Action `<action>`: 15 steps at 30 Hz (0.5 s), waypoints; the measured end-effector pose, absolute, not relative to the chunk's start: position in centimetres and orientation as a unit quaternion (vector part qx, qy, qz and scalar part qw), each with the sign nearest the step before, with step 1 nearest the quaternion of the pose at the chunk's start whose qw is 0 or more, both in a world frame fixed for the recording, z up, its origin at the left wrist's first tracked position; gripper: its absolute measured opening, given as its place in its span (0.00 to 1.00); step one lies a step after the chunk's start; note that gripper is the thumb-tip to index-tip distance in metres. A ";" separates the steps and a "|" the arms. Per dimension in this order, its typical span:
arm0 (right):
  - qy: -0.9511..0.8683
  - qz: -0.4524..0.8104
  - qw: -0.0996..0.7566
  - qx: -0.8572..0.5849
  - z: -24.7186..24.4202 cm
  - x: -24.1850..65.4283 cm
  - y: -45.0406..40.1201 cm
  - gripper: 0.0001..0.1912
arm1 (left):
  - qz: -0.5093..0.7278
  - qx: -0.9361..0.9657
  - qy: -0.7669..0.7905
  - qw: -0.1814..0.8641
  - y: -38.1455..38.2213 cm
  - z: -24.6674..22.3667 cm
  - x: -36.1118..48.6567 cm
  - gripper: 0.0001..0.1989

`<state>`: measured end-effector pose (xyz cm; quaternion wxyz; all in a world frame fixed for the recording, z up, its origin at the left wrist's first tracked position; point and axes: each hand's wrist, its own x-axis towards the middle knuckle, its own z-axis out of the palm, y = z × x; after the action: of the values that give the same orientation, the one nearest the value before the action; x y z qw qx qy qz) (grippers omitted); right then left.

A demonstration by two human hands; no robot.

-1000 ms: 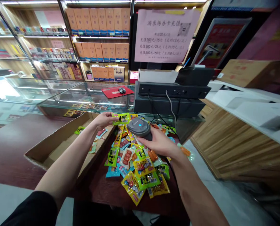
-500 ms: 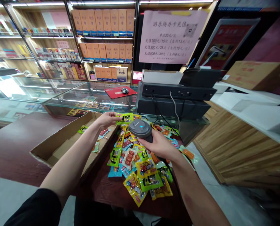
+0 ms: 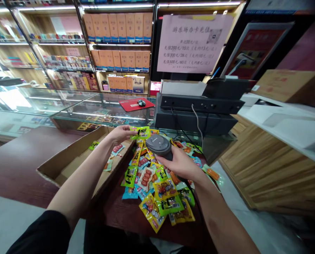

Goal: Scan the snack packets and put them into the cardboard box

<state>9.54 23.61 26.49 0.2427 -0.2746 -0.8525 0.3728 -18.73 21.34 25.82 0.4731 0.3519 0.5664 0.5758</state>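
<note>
At the near side, bright snack packs (image 3: 146,176) lay heaped on the dark red desk (image 3: 115,215). Over the heap, the right hand (image 3: 183,164) had its fingers wrapped round the handle of a grey scanner (image 3: 158,144), its head aimed to the left. A low carton (image 3: 75,150) with a few packs inside stood left of the heap. Just beyond the scanner, the left hand (image 3: 120,134) pinched the left end of a green pack (image 3: 144,132), fingers narrow; whether pack and scanner touched was hard to tell. Farther off, a mouse (image 3: 141,102) sat on a red mat (image 3: 129,104), left of a black machine (image 3: 220,123). Orange boxes (image 3: 120,28) lined the far shelves.
</note>
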 end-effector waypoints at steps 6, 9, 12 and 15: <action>-0.859 0.352 0.234 -0.288 26.8 9.7 23.4 0.20 | 0.615 0.339 0.573 0.423 19.5 27.8 -21.1 0.20; -0.858 0.358 0.233 -0.286 26.8 9.8 23.3 0.20 | 0.617 0.331 0.601 0.386 16.9 29.1 -23.4 0.21; -0.864 0.349 0.235 -0.278 26.7 9.8 23.5 0.19 | 0.595 0.312 0.648 0.359 13.2 30.2 -26.1 0.19; -0.868 0.349 0.221 -0.276 26.5 9.9 23.7 0.19 | 0.611 0.294 0.661 0.321 9.8 30.8 -28.6 0.16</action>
<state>9.85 23.72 26.50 0.2208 -0.2759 -0.8678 0.3494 -28.57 9.80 30.80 0.3211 0.2942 0.6614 0.6106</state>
